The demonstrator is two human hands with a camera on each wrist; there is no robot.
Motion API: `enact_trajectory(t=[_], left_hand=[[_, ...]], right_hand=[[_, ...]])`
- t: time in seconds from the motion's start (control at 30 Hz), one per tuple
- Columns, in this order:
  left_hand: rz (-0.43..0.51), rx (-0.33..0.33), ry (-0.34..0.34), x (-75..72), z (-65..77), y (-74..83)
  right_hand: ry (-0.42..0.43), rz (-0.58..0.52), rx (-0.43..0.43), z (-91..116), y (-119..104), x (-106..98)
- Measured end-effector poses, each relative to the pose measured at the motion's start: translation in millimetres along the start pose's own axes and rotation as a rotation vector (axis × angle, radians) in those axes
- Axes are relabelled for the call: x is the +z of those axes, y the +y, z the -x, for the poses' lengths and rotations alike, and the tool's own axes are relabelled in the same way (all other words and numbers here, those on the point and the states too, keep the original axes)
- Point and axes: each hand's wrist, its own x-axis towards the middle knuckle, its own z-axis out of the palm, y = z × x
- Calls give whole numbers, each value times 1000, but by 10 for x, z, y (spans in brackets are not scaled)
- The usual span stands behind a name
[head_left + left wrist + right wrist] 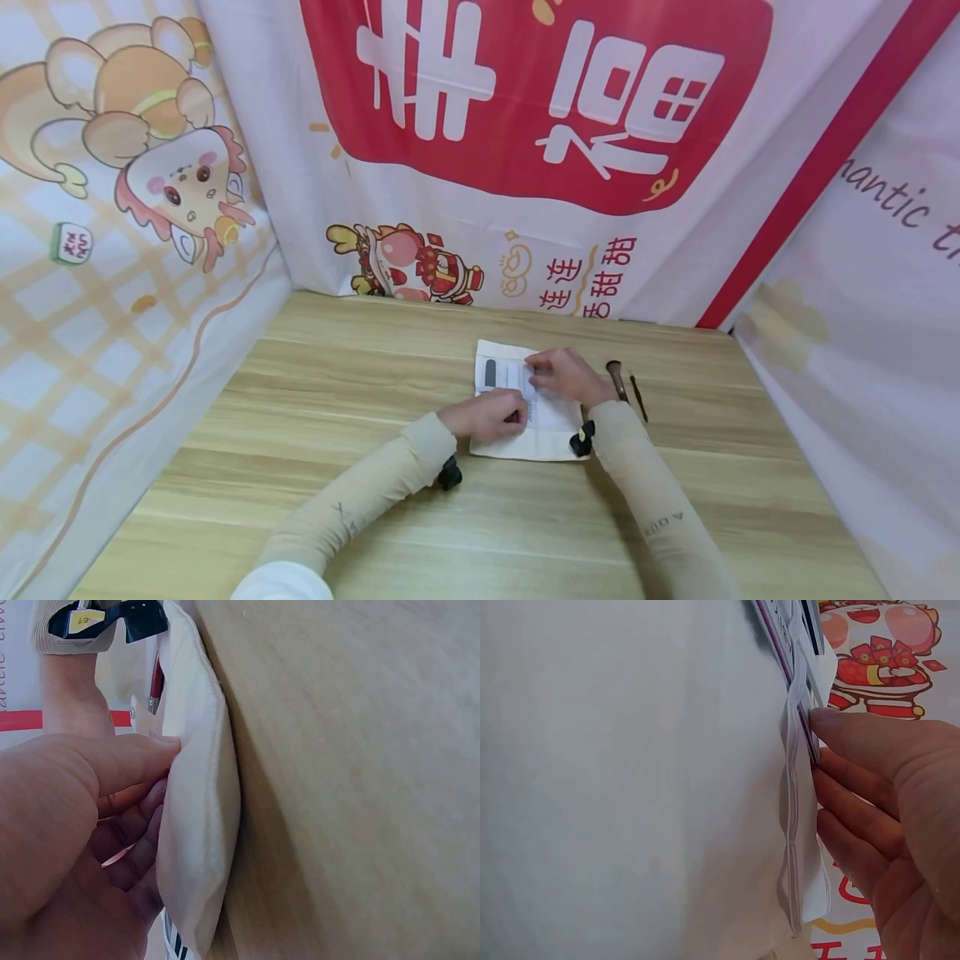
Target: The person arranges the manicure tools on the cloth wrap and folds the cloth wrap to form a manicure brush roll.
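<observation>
A cream cloth pouch (528,448) lies flat on the wooden table, with a thin white printed packet (506,372) bearing a dark grey patch on top. My left hand (495,414) is bent over the near part of the pouch. In the left wrist view its thumb presses the cloth (199,787) near the edge, fingers curled beneath. At the far side, my right hand (566,377) pinches a thin flat piece (778,645) with a purple edge between thumb and fingers, at the pouch's wavy seam (791,795). The packet is partly hidden by both hands.
Right of the pouch lie a makeup brush (617,379) with a wide dark head and a thinner dark brush (638,397). Printed cloth hangings (525,250) rise behind the table (360,358) and at both sides.
</observation>
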Motion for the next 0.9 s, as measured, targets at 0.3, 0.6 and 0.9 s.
enact_trajectory(t=[0.3,0.6,0.9], left_hand=[[-4,5,-6,16,-35,-27],[38,-39,-29,-115,-157,-84],[2,-90,62,-229,-391,-78]], right_hand=[[-28,42,-12,23,18,-56],[-22,87,73,359,237,-705],[5,140,229,872,798,-1110]])
